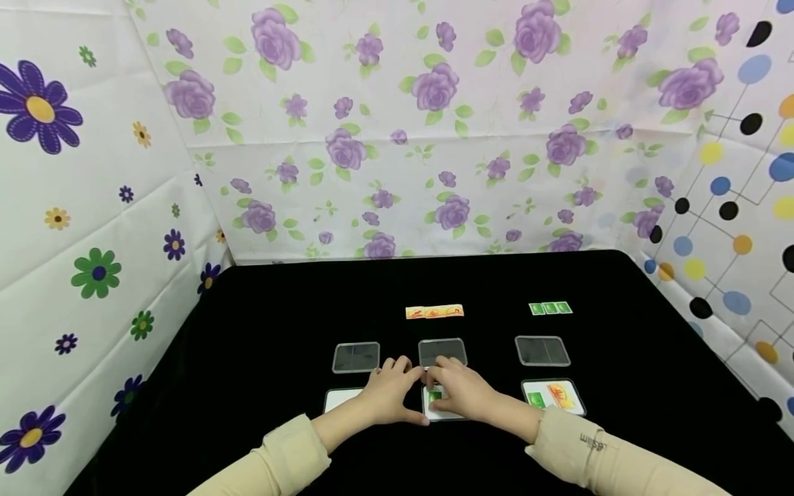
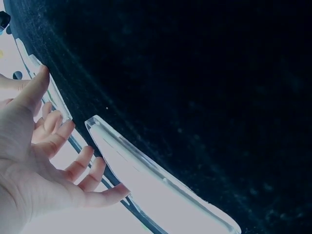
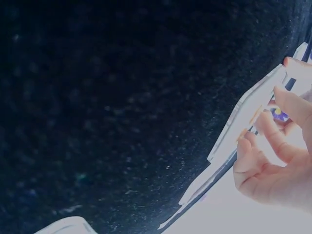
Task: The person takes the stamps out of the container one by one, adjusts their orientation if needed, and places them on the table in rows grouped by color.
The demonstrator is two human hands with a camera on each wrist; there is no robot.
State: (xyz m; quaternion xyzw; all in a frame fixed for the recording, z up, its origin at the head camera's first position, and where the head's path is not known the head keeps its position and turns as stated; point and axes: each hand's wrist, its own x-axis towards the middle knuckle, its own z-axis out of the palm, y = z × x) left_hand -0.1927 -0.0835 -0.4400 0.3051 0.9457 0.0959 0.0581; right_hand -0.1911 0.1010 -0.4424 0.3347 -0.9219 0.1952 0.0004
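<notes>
Both hands meet over the middle flat case, which has a white card (image 1: 454,415) with a green sticker (image 1: 435,396). My left hand (image 1: 392,391) is at its left side, thumb at the near left corner and forefinger towards the far corner. In the left wrist view the left hand (image 2: 46,168) has spread, loosely bent fingers. My right hand (image 1: 464,390) bends over the card, thumb by the green sticker. In the right wrist view a bit of orange shows beside the right hand (image 3: 278,158); whether its fingertips pinch or only press is unclear.
A white-card case (image 1: 338,398) lies left, partly covered by an arm. At right another case (image 1: 554,397) bears green and orange stickers. Behind are three clear covers (image 1: 356,357), an orange sticker strip (image 1: 434,312) and green stickers (image 1: 550,308), on a black cloth (image 1: 279,310).
</notes>
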